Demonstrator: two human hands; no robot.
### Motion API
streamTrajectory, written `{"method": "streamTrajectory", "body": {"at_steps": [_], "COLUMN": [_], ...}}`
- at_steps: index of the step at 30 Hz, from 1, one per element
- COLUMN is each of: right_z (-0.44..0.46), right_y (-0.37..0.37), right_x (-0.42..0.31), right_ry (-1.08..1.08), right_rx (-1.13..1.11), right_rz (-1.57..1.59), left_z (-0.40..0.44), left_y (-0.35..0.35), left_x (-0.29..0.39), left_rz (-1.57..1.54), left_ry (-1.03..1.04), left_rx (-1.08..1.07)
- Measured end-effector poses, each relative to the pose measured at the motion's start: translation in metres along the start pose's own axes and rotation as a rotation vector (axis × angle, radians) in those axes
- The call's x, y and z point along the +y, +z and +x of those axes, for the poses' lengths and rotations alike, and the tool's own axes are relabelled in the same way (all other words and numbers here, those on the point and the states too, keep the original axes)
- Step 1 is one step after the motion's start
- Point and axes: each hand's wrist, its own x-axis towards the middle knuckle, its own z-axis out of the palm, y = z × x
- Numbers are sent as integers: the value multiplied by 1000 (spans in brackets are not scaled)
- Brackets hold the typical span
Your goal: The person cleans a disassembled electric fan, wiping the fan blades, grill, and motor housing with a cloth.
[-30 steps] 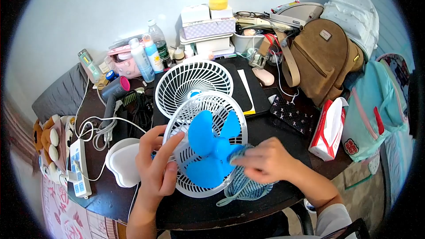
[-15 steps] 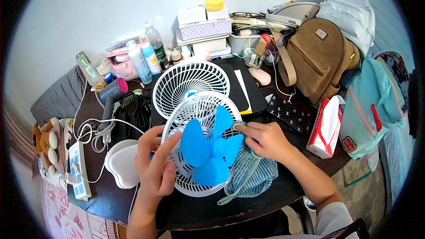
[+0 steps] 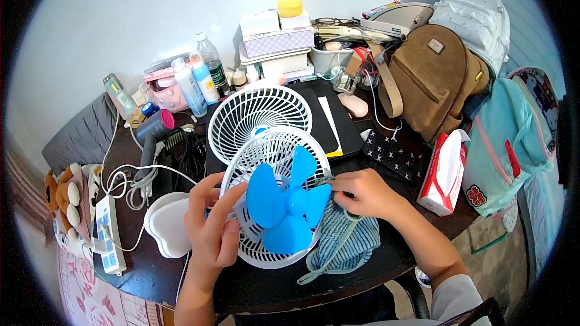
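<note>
Fan with blue blades, white grille in left grip, right grip tight on striped cloth

White fan cage partly hidden behind 4 blue blades — bottle label too small to read.

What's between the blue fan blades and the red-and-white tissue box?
In the head view, the right hand, pinching the blue-grey cloth, comes between the fan blades and tissue box, then dark tabletop.
</note>
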Motion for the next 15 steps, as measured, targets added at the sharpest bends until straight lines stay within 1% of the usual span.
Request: {"method": "streamTrajectory", "body": {"at_steps": [2, 5, 8, 11, 15], "right_z": [1, 0, 1, -2, -2], "right_y": [-6, -2, -5, 0, -5], "right_x": [-4, 1, -2, 5, 3], "right_ry": [39, 13, 83, 16, 73], "right_rx": [-47, -41, -84, -69, -218], "right_rz": [29, 99, 130, 158, 241], "left_z": [0, 0, -1, -1, -1], "left_y": [0, 0, 1, 1, 1], "left_x": [0, 0, -1, 0, -1], "left_rz": [-1, 0, -7, -17, -13], "left_ry": [-8, 2, -6, -16, -9], "left_rx": [-1, 2, 1, 2, 5]}}
